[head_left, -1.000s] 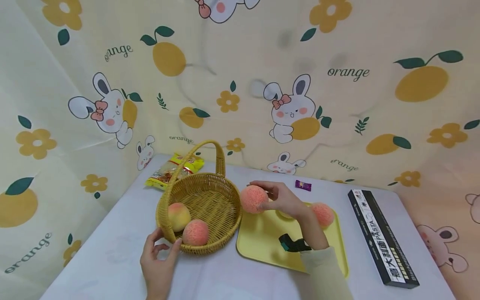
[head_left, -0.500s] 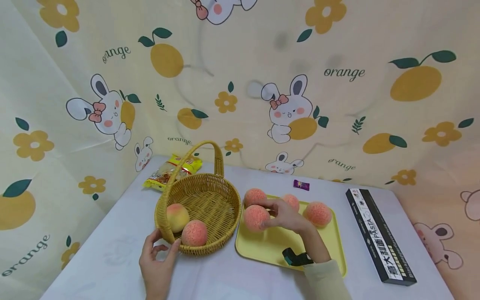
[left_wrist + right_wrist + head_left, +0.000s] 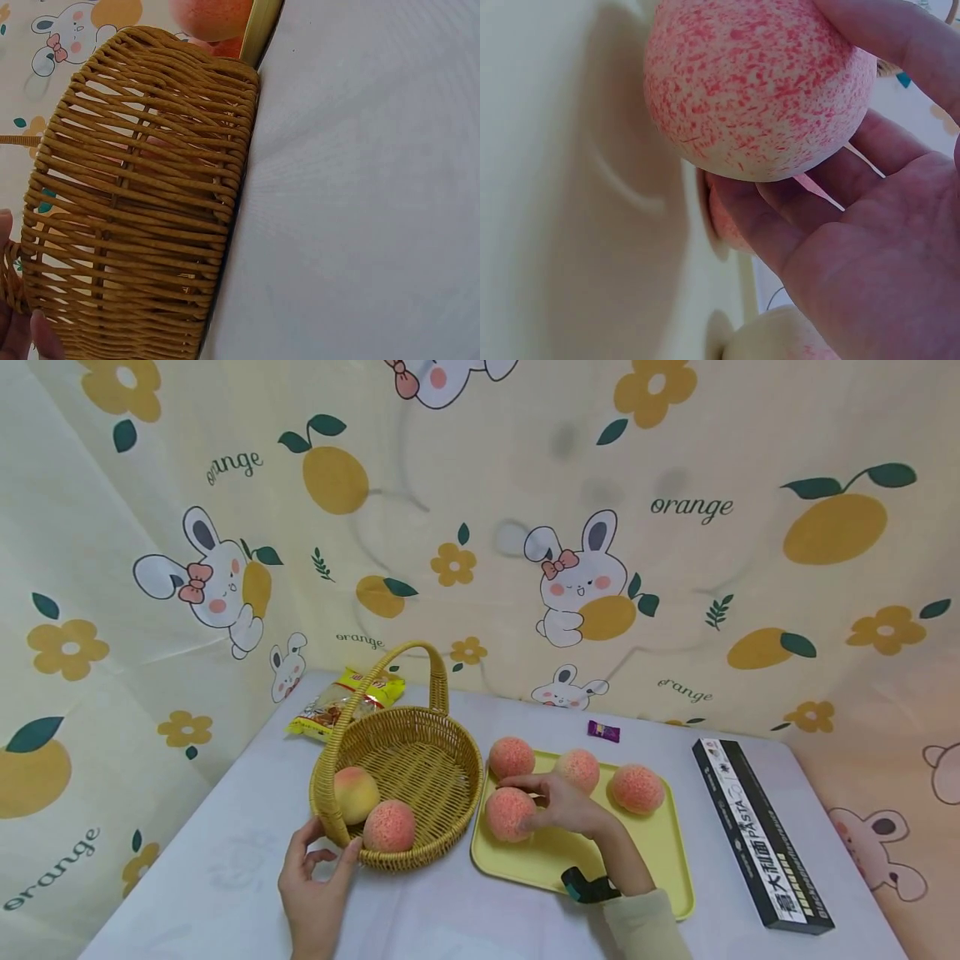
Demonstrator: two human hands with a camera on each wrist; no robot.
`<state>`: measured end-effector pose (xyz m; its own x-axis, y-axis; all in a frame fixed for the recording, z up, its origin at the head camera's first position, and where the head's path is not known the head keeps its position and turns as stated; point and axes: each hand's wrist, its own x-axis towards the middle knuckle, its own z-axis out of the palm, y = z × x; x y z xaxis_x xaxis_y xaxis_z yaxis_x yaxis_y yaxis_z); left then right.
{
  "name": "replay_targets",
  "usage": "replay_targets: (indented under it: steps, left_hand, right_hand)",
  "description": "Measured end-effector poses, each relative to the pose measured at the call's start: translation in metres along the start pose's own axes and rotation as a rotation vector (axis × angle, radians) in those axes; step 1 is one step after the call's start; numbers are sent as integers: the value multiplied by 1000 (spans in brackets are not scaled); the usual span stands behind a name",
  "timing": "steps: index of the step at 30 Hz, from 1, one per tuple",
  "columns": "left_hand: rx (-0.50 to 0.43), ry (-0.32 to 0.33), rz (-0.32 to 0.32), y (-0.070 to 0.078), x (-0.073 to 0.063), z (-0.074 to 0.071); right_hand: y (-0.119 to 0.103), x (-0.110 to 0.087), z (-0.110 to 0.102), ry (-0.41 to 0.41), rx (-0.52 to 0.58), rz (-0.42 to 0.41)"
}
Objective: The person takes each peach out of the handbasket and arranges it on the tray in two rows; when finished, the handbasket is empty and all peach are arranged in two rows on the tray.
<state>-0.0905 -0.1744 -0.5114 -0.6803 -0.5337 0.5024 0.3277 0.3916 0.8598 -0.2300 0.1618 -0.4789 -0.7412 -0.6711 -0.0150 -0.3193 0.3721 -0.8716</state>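
Observation:
My right hand (image 3: 558,806) holds a pink speckled peach (image 3: 510,814) at the left part of the yellow tray (image 3: 540,868). In the right wrist view, thumb and fingers curve around this peach (image 3: 757,82); whether it touches the tray I cannot tell. Three more pink peaches sit along the tray's far side: left (image 3: 512,757), middle (image 3: 577,768) and right (image 3: 636,788). My left hand (image 3: 318,881) grips the near-left rim of the wicker basket (image 3: 450,835) by the handle's base. Inside the basket lie a yellow-pink peach (image 3: 356,793) and a pink peach (image 3: 389,827).
A yellow snack bag (image 3: 341,702) lies behind the basket. Beyond the tray is a small purple wrapped candy (image 3: 603,731). To the right lies a long black pasta box (image 3: 761,835). The basket's arched handle (image 3: 438,681) rises high. A printed cloth hangs behind the table.
My right hand has brought the held peach from near the basket's right rim down and nearer over the tray, uncovering the far-left and middle peaches. The left hand stays on the basket.

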Motion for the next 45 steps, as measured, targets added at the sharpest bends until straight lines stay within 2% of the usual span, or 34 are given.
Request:
replay_targets:
  steps: [12, 22, 30, 37, 45]
  left_hand:
    - [-7, 3, -3, -1, -1, 1]
    - [5, 2, -33, 1, 0, 0]
    - [6, 3, -20, 1, 0, 0]
    - [7, -2, -38, 1, 1, 1]
    - [1, -2, -56, 2, 1, 1]
  right_hand:
    - [6, -3, 5, 12, 82, 33]
    - [8, -1, 7, -5, 127, 20]
    - [7, -1, 7, -13, 139, 13]
    - [7, -1, 4, -36, 209, -1]
    - [3, -1, 1, -45, 198, -22]
